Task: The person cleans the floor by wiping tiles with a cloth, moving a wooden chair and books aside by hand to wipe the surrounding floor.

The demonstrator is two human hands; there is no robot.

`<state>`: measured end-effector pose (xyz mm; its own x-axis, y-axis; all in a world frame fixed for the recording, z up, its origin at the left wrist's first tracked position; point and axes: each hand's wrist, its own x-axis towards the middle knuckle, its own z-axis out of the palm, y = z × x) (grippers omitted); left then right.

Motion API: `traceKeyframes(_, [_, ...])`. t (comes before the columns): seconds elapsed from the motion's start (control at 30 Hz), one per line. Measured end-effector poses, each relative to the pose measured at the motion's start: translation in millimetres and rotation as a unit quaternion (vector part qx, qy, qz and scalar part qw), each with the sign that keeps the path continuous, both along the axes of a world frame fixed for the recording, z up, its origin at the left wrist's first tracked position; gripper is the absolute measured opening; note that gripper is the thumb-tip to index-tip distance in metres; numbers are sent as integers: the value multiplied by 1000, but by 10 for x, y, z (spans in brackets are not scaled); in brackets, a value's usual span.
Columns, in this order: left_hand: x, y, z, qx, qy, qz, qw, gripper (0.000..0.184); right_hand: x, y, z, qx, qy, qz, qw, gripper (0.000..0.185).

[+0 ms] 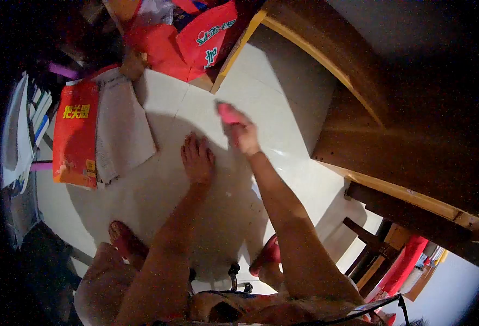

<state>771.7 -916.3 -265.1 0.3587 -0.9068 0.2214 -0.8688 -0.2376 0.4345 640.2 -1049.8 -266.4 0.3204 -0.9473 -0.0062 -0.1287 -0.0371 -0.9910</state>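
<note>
My right hand [246,138] reaches forward over the pale tiled floor [169,209], closed around a small pink object [228,113]. Motion blur hides what kind of thing it is; its far end looks dark. To the left, my left hand [197,160] is held low over the floor or resting on it, fingers stretched out and holding nothing. Whether its palm touches the tiles I cannot tell. An open book or booklet with a red cover [76,133] lies left of this hand, with its white pages [122,127] spread beside the cover.
Wooden furniture [402,157] with a light edge stands on the right. A red bag [204,41] with printed characters is at the top. Papers and books [38,111] stand at the far left. My feet in reddish slippers [126,239] are below my arms.
</note>
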Motion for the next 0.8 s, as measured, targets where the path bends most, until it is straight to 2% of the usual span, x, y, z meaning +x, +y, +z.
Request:
traceKeyframes(0.07, [-9, 0, 65, 10, 10, 0, 1000, 44, -282, -160, 337, 73, -71, -196, 975, 40])
traceKeyframes(0.13, [-21, -1, 65, 2, 5, -3, 1000, 43, -1114, -447, -239, -79, -41, -294, 952, 41])
traceKeyframes(0.17, [-26, -4, 50, 4, 3, -3, 1000, 43, -1374, -461, -174, -30, -99, -319, 942, 40])
traceKeyframes(0.23, [-28, -14, 12, 7, -1, 1, 1000, 43, -1801, -504, -173, 26, 60, -375, 925, 37])
traceKeyframes(0.27, [-22, -10, 0, 9, -1, -2, 1000, 43, -2377, -567, -1018, 19, 341, -351, 872, 34])
traceKeyframes(0.3, [-11, -14, -10, 11, -1, -3, 1000, 43, -2925, -627, -1822, 13, 594, -310, 742, 36])
traceKeyframes(0.33, [2, -21, -19, 13, -1, -5, 1000, 43, -2956, -655, -1961, 7, 602, -297, 741, 36])
traceKeyframes(0.37, [10, -24, 1, 20, -3, -7, 1000, 43, -2792, -674, -1764, 6, 577, -313, 754, 36])
traceKeyframes(0.43, [1, -14, 97, 37, -7, -10, 999, 43, -2257, -720, -1073, -35, 458, -354, 815, 37])
traceKeyframes(0.53, [-4, -14, 156, 51, 3, -10, 999, 43, -1455, -784, -224, -101, 366, -333, 863, 39])
traceKeyframes(0.6, [2, -24, 123, 39, 0, -13, 999, 43, -900, -866, 32, -131, 298, -312, 893, 41])
traceKeyframes(0.63, [3, -24, 98, 34, -1, -14, 999, 44, -688, -983, -149, -124, 190, -321, 919, 43])
traceKeyframes(0.7, [1, -17, 54, 38, -9, -13, 999, 43, -302, -1105, -240, -211, 191, -303, 909, 42])
traceKeyframes(0.73, [3, -15, 42, 40, -13, -13, 999, 43, -94, -1125, -95, -303, 298, -273, 863, 39])
traceKeyframes(0.8, [7, -21, 49, 41, -12, -16, 999, 42, 223, -1101, 49, -344, 306, -227, 858, 38])
